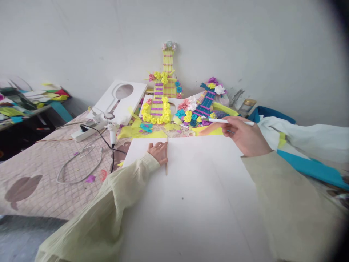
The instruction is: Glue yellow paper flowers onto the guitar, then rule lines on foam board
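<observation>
Nearest the camera, flat across the lower middle, large white board (196,211) between two pale, loose sleeves (127,185), marked with a small dark speck (182,198) and a faint slanting line. On the far left part of the board, thin wooden stick (166,169), running from the far edge toward the viewer. Over this stick, left hand (157,153), palm down, fingers a little spread, fingertips and thumb resting across the wood. Raised near the far right corner, right hand (244,135), pinching a slim white pen (216,120) between thumb and fingers, dark tip aimed left, apart from the board. Likely step in hand: setting the stick in place, pen at the ready. Called for next, as a judgement: steady pressure on the stick against sliding, and a careful lowering of the pen tip beside it. Beyond, near the wall, yellow guitar craft (158,95) and blue guitar craft (205,106), both trimmed with bright flowers. Off left, on a patterned tablecloth (51,156), power strip (84,134) and looped pale cable (65,182).
</observation>
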Demonstrator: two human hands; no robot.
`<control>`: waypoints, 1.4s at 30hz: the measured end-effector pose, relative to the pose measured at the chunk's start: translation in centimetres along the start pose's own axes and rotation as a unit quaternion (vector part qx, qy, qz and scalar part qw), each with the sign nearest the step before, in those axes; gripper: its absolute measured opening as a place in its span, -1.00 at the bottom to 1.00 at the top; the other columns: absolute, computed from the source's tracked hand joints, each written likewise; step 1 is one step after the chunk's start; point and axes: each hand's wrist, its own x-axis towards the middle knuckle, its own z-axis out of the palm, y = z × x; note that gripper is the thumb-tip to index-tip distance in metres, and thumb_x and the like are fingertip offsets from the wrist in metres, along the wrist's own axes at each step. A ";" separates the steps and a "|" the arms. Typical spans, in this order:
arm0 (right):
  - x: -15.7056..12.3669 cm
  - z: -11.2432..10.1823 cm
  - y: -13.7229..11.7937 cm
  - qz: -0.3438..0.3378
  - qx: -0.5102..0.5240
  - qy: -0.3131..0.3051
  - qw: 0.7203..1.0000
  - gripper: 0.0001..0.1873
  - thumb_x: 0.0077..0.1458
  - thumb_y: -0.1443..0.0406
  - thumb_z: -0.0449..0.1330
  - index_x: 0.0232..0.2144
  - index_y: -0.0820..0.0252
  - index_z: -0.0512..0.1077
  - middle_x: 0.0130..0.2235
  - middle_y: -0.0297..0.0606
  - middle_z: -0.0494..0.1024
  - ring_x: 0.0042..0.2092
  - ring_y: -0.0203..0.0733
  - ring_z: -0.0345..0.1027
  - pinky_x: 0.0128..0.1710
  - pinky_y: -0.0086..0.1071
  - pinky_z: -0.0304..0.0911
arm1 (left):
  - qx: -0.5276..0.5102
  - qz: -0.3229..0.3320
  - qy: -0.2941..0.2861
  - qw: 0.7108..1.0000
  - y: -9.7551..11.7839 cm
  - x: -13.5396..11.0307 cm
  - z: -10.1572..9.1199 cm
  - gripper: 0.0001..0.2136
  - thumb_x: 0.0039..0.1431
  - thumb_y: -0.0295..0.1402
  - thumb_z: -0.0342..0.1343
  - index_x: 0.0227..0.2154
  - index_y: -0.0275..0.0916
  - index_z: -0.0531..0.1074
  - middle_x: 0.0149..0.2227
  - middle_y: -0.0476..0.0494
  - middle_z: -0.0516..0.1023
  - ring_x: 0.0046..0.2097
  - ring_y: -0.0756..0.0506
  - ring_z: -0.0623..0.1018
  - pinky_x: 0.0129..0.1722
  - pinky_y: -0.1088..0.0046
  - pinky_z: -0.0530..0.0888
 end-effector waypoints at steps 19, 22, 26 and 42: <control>-0.3 0.6 1.8 0.074 -0.001 -0.032 0.997 -0.83 -0.19 0.30 0.28 -0.45 0.21 0.40 -0.41 -0.27 0.40 -0.45 -0.34 0.21 -0.58 -0.53 0.11 | -0.018 0.016 -0.012 1.000 -1.2 -0.2 1.0 -0.48 0.00 -0.14 -0.04 0.03 -0.22 0.15 0.19 -0.17 0.12 0.14 -0.19 0.14 -0.12 0.12 0.16; -0.5 0.9 1.7 0.083 -0.003 -0.031 0.996 -0.82 -0.22 0.29 0.29 -0.47 0.22 0.41 -0.39 -0.26 0.41 -0.46 -0.34 0.21 -0.59 -0.53 0.12 | -0.020 0.023 -0.020 0.999 -1.4 -0.1 1.1 -0.46 0.00 -0.11 -0.06 0.05 -0.22 0.12 0.19 -0.18 0.11 0.15 -0.20 0.13 -0.12 0.10 0.16; -0.8 1.2 1.9 0.094 -0.001 -0.002 0.996 -0.78 -0.27 0.28 0.31 -0.48 0.26 0.43 -0.45 -0.26 0.39 -0.43 -0.33 0.21 -0.58 -0.54 0.14 | -0.020 0.024 -0.016 0.999 -1.4 -0.1 1.1 -0.44 -0.01 -0.09 -0.05 0.05 -0.23 0.13 0.19 -0.16 0.11 0.14 -0.22 0.14 -0.11 0.06 0.17; 0.9 1.3 2.5 0.085 0.005 -0.001 0.996 -0.78 -0.26 0.29 0.30 -0.46 0.27 0.43 -0.50 -0.27 0.37 -0.45 -0.33 0.23 -0.58 -0.56 0.18 | -0.054 0.023 0.007 0.998 -1.4 0.0 1.6 -0.46 -0.04 -0.11 -0.02 0.02 -0.23 0.16 0.19 -0.16 0.13 0.13 -0.22 0.18 -0.11 0.03 0.16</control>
